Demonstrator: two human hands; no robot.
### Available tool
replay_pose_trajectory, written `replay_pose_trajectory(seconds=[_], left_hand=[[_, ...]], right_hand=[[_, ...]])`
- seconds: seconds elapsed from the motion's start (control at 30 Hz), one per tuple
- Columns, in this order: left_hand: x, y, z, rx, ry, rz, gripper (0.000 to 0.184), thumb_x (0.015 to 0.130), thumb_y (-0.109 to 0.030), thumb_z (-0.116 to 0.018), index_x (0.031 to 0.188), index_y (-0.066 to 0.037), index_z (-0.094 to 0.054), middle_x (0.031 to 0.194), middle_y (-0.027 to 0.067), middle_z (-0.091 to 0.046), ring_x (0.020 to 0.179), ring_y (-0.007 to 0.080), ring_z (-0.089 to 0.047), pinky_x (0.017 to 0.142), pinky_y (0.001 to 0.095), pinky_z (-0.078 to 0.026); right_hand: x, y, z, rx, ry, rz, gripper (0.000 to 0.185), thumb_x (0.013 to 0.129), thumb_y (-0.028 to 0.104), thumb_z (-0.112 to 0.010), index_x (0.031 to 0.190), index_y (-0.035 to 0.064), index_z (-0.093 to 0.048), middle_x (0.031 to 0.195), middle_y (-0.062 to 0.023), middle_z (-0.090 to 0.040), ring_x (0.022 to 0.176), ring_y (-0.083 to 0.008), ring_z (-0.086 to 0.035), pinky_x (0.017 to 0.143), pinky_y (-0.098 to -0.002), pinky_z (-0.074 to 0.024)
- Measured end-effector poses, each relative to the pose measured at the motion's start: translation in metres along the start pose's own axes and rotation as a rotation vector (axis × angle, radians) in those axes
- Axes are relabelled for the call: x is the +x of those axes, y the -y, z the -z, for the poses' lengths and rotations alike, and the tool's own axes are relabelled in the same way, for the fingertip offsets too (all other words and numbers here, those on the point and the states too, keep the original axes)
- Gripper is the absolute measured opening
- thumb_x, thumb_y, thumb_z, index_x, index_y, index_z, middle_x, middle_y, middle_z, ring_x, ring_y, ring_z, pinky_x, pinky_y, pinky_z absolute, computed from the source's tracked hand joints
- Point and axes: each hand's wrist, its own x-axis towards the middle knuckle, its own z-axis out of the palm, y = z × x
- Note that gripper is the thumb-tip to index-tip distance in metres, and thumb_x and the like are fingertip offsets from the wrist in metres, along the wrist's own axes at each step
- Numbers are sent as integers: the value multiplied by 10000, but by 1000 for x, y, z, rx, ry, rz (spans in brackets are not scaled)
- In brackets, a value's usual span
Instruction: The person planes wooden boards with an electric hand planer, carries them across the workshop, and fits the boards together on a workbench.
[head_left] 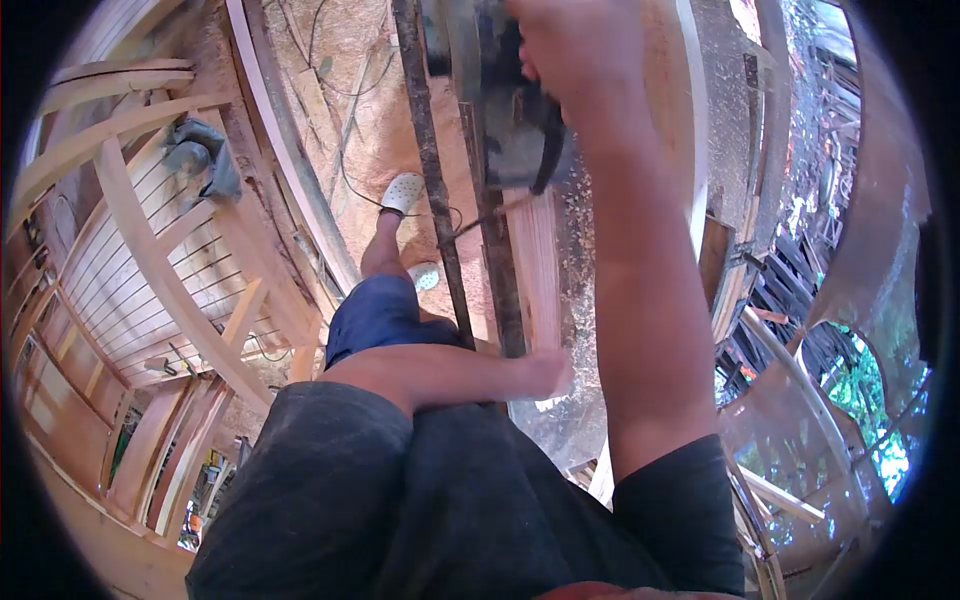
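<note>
At the top of the head view my right hand (572,48) is closed round a dark power tool (515,135), partly cut off by the frame. A black cord hangs from the tool's rear. Under and behind the tool lies a pale wooden board (535,260) on a bench strewn with shavings. My left hand (548,374) is low, close to my body, beside the board's near end. Its fingers are blurred, and I cannot make out whether it holds anything.
Curved wooden frames with slatted panels (150,250) stand at the left, a grey cloth (215,160) draped on one. Sawdust covers the floor (350,130), where a thin cable (345,165) runs near my light clogs (403,192). Scrap wood and brown sheeting (880,230) are at the right.
</note>
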Motion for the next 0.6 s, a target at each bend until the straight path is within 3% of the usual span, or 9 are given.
replay_pose_trajectory(seconds=[0.07,0.13,0.2,0.3,0.33,0.37,0.43,0.53,0.6], left_hand=[[-18,-48,37,906,69,-256,148,805,-183,-640,666,-150,-680,763,56,-662,744,251,-646,790,406,-490],[-36,-90,74,1195,82,-400,146,806,-190,-640,673,-153,-690,773,50,-673,768,246,-659,797,420,-479],[-41,-111,95,1336,53,-479,145,806,-196,-639,680,-156,-699,784,44,-685,791,240,-673,805,434,-469],[-35,-92,84,1265,-27,-542,129,803,-197,-646,707,-152,-718,792,36,-694,791,225,-680,847,450,-469],[-36,-98,88,1218,37,-532,112,819,-194,-635,773,-145,-725,870,39,-697,851,219,-679,892,457,-464],[-36,-104,93,1170,99,-518,119,836,-191,-625,840,-138,-732,948,42,-700,912,214,-677,938,463,-459],[-59,-183,137,1055,424,-436,249,905,-179,-579,1082,-116,-742,1255,58,-709,1168,207,-671,1084,476,-432],[-95,-245,148,958,553,-371,209,886,-237,-644,1033,-131,-747,1108,73,-736,1018,266,-710,903,494,-514],[-119,-289,184,671,684,-13,243,834,-287,-726,1004,-115,-752,978,109,-730,952,324,-709,807,486,-549]], right_hand=[[14,9,-2,57,9,20,296,747,190,-653,872,-76,-689,797,-267,-714,788,-413,-729,735,-466,-558],[22,29,3,178,62,-1,287,743,192,-665,847,-75,-682,785,-269,-708,786,-426,-723,743,-473,-558],[42,14,-11,93,-33,130,290,742,195,-671,855,-71,-686,798,-263,-715,793,-434,-719,756,-472,-562],[21,-21,-10,70,-229,368,309,749,200,-673,908,-64,-694,858,-263,-729,848,-439,-720,807,-466,-567],[11,-25,-5,86,-289,458,319,753,201,-673,933,-61,-698,885,-265,-735,874,-439,-722,830,-463,-568],[-16,-16,15,56,-159,233,341,761,217,-690,982,-43,-694,882,-237,-737,851,-402,-723,816,-454,-558],[-81,-11,56,14,-29,-76,379,771,225,-716,1055,-24,-691,856,-178,-738,793,-328,-717,779,-432,-549],[-176,-20,109,26,-4,-345,379,791,208,-753,1089,-18,-689,816,-96,-713,739,-197,-664,721,-369,-532],[-243,-22,147,-19,0,-543,371,806,203,-770,1099,-9,-688,812,-70,-695,730,-143,-629,697,-341,-512]])
